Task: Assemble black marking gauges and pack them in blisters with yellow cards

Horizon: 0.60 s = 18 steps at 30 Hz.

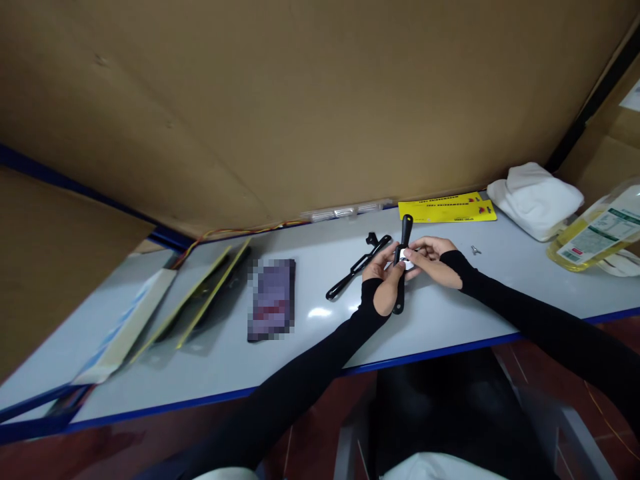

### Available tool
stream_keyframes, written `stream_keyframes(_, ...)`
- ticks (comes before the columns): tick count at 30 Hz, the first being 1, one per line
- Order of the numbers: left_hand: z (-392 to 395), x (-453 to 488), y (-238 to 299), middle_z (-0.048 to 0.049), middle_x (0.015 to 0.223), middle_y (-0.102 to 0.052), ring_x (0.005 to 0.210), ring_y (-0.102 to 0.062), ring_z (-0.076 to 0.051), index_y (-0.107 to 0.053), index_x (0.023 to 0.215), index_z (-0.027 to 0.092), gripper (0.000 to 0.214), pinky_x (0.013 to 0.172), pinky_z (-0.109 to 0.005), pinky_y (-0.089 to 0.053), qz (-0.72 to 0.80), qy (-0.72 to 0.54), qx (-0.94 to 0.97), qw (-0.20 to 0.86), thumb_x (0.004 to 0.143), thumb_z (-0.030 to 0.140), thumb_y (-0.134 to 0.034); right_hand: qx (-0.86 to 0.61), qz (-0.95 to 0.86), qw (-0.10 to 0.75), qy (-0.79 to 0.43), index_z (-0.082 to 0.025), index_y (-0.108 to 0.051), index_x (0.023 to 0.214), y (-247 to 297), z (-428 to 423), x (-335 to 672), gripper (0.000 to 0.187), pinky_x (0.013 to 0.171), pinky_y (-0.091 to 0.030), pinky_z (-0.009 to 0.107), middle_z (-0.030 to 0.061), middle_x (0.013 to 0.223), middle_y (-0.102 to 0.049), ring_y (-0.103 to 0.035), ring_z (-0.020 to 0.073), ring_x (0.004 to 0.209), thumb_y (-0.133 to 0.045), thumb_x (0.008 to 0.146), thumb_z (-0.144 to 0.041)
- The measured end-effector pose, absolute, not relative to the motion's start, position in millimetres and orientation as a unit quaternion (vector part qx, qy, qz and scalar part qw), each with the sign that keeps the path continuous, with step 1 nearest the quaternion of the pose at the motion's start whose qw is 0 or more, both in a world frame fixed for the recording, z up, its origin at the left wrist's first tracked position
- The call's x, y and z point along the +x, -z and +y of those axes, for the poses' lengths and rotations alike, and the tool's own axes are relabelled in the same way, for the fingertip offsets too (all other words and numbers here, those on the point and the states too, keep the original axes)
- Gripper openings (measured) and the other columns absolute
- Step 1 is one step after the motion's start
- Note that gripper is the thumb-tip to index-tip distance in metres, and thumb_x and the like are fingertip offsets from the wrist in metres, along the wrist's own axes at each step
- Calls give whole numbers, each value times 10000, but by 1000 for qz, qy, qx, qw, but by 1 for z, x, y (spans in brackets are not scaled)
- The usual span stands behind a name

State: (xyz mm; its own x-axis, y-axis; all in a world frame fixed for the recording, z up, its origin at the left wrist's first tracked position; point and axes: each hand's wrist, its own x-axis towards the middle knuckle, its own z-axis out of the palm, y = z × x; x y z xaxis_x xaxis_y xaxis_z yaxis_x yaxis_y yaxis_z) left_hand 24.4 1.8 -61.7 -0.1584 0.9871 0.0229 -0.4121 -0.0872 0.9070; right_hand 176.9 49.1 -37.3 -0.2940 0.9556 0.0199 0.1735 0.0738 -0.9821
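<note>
**Partway Along, With Pieces Lying Loose**

The bench (445, 323) spreads under everything, a white cloth bundle (535, 200) and a bottle of yellow liquid (595, 233) standing toward my right. The yellow packages (445, 211) lie flat along the back; whether anything is inside them, I can't tell.

The long black tool (407, 233) is up between my two hands, just above the near half of the bench. My left hand (384, 280) is closed around its middle; my right hand (433, 265) pinches the white piece (407, 261) there, thumb pressing on top. Whether that piece is fixed or merely held against the tool, my fingers hide, so I judge this one as in progress.

A second black tool (340, 287) lies left of my hands, untouched, with a small black part (371, 239) beside its upper end. Smallest of all, a metal part (475, 251) sits loose to my right. Both look like work not yet done.
</note>
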Motion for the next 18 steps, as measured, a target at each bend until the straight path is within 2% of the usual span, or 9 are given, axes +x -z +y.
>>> stream_keyframes(5,4,25,63,-80,1046,-710,992,-748,-271,-720,1210,195,549,905,-463,-657,423,-659,352,513,722,369,-902,-446,-606,384,-535,-164,-746,1059,35,45,177,453,705,-578,302,35,828,-733,-677,152,702,-851,732,-460)
stream_keyframes(9,5,25,65,-71,1040,-703,933,-722,-212,-695,1168,211,486,878,-383,-635,428,-676,365,476,738,335,-883,-460,-581,352,-572,-171,-702,1172,31,39,175,513,574,-551,274,80,836,-790,-753,212,750,-853,781,-467)
stream_keyframes(12,7,24,69,-79,1077,-705,972,-719,-210,-669,1156,222,472,919,-363,-597,422,-692,386,441,747,333,-878,-440,-585,343,-588,-179,-675,1229,27,35,172,547,508,-504,248,80,815,-789,-745,209,740,-843,793,-464)
stream_keyframes(15,9,25,72,-89,1135,-693,1041,-727,-241,-641,1188,235,515,954,-395,-583,408,-702,374,447,744,346,-876,-434,-579,365,-585,-181,-676,1180,29,32,169,543,512,-494,246,55,811,-755,-713,186,717,-849,757,-475)
stream_keyframes(18,9,26,69,-92,1198,-685,1075,-720,-248,-646,1185,238,608,974,-404,-584,403,-706,338,474,651,310,-928,-442,-570,391,-572,-189,-660,1098,32,31,166,535,510,-470,244,16,767,-699,-652,155,663,-856,713,-505)
